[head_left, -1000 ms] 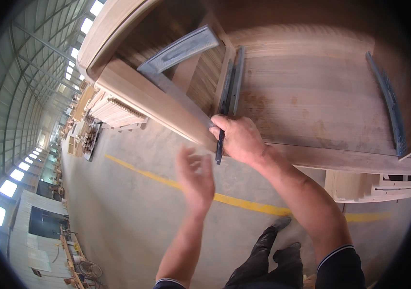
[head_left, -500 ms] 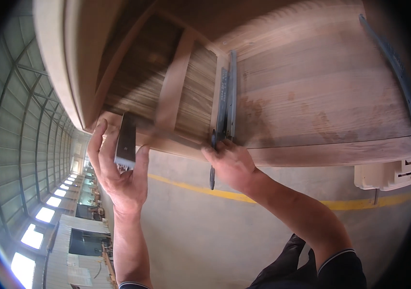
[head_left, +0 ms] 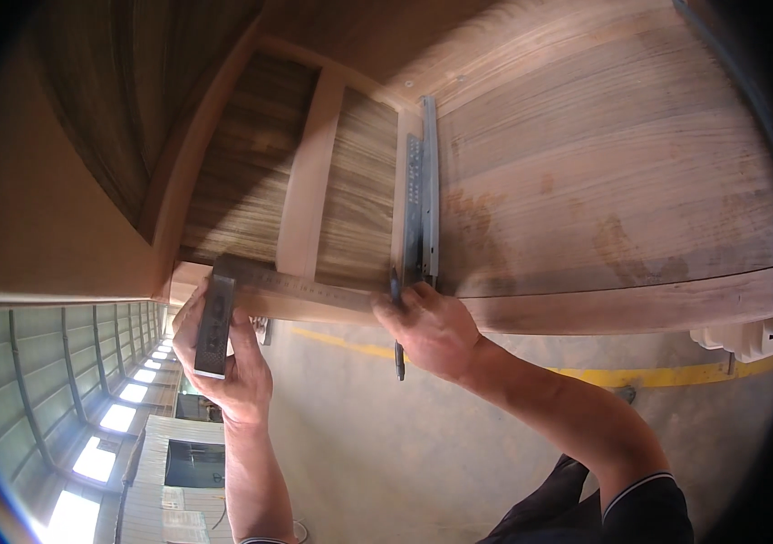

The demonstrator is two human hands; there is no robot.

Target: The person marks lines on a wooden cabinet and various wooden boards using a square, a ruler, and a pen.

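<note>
My left hand (head_left: 240,376) grips the thick dark stock of a try square (head_left: 214,325), fingers on one side and thumb on the other. Its graduated blade runs rightward along the front rail of the wooden cabinet (head_left: 577,313). At the blade's far end, my right hand (head_left: 434,334) is closed round a dark pen (head_left: 399,361), which stands roughly upright in the picture beside a metal drawer slide (head_left: 430,195). The right fingertips are close to the slide's front end and the blade; whether they touch either I cannot tell. The pen's tip is not clearly visible.
A second slide (head_left: 740,82) lies along the right side of the cabinet. Slatted wood panels (head_left: 359,181) form the inner left part. Below are a concrete floor with a yellow line (head_left: 622,378) and a pale plastic object (head_left: 740,343) at right.
My view has shifted, showing more of the cabinet's left side. The square's stock has turned and come lower in my left hand. My right hand keeps the pen by the slide.
</note>
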